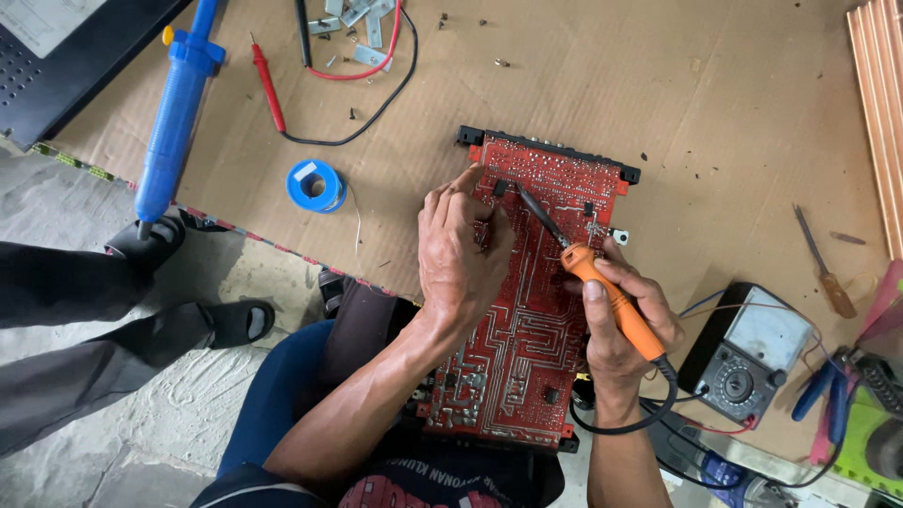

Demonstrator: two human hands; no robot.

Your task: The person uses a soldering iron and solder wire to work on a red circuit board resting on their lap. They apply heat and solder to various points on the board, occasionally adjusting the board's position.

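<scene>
- Right hand (616,325), lower right of centre: fingers (594,290) wrapped shut round the orange handle of a soldering iron (611,301), held pen-fashion; its dark tip reaches up-left to the upper part of the board.
- Left hand (461,249), centre of frame: fingers (467,181) bent and pressing on the red circuit board (527,310), forefinger stretched toward the top edge, just beside the iron's tip. Whether anything thin is pinched there — cannot tell.
- Board lies trace side up, tilted from the person's lap up onto the cardboard-covered desk (658,85); black connector strip along its top edge.
- Judgement on doing the step well: keep the left hand braced so the board does not rock, rest the tip on one pad only, keep the forefinger clear of the hot tip, and mind the iron's black cord looping under the right wrist.
- Outward, left: blue solder spool (317,185) with a wire strand trailing down; blue desoldering pump (174,113) in the upper left; red probe (267,83) and black lead near the top.
- Outward, right: analog multimeter (748,353) at lower right, screwdriver (823,263) above it.
- Another person's sandalled feet (188,282) at the left edge, on the floor.
</scene>
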